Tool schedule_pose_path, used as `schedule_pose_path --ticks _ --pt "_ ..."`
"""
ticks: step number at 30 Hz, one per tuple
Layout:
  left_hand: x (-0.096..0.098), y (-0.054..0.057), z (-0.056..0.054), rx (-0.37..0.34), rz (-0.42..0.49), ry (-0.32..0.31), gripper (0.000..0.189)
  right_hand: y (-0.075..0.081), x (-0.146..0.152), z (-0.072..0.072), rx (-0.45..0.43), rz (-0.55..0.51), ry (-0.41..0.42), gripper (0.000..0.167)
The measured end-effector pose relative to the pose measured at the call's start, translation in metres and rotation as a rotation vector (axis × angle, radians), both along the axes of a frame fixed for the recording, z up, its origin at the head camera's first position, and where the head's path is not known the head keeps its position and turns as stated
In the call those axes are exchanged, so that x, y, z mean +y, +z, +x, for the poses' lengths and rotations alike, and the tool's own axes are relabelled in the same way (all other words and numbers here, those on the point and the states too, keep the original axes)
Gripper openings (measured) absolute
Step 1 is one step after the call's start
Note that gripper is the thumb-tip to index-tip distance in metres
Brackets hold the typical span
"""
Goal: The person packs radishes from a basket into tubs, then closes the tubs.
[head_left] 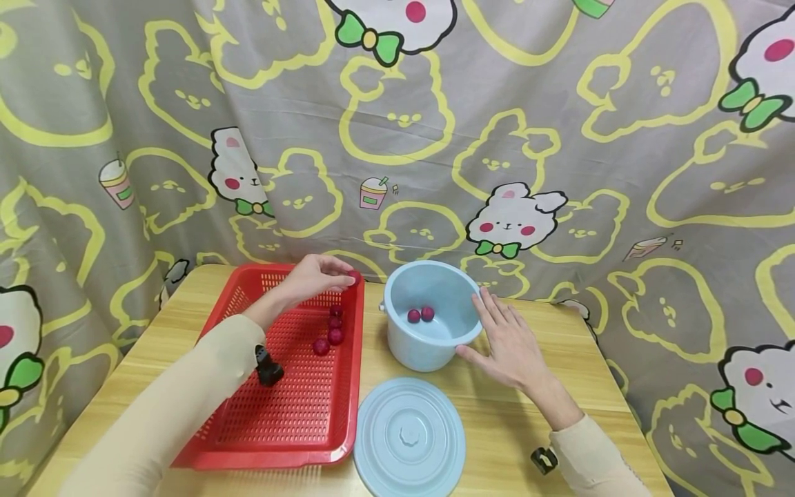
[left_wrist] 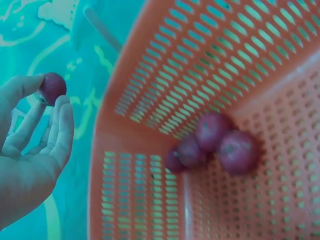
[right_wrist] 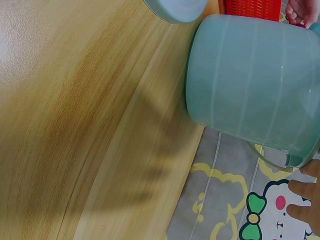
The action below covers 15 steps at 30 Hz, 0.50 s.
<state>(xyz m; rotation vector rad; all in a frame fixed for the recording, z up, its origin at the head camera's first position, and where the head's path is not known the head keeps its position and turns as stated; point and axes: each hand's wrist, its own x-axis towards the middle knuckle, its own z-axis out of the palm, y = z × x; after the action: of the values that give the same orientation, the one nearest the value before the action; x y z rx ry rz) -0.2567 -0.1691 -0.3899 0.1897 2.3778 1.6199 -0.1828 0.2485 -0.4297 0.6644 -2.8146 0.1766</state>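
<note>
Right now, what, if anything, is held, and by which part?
The left hand pinches a round red fruit by opposite sides; the right hand, holding nothing, touches the bucket's rim.

No readable text, brand or number in any view.
In the head view, the curtain (head_left: 428, 228) bears printed drink cups with small green label patches, too small to show any legible lettering: one cup (head_left: 374, 193) toward eleven o'clock from the centre, a second cup (head_left: 116, 184) between nine and ten, and a third cup (head_left: 646, 248), tilted, at three. Toward six o'clock, the round lid (head_left: 428, 455) has a scalloped mark (head_left: 409, 436) at its middle; whether it includes lettering cannot be told.
</note>
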Motion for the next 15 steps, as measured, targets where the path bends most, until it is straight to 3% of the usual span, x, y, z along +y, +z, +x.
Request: schedule_pose_path --ticks 8,15 --pt "0.023 0.016 0.004 0.026 0.033 -0.009 0.039 0.001 -0.001 0.001 -0.013 0.002 -0.008 0.104" --pt "0.045 0.027 0.006 0.034 0.051 -0.029 0.034 -0.001 -0.001 0.0 0.026 -0.003 0.007 0.103"
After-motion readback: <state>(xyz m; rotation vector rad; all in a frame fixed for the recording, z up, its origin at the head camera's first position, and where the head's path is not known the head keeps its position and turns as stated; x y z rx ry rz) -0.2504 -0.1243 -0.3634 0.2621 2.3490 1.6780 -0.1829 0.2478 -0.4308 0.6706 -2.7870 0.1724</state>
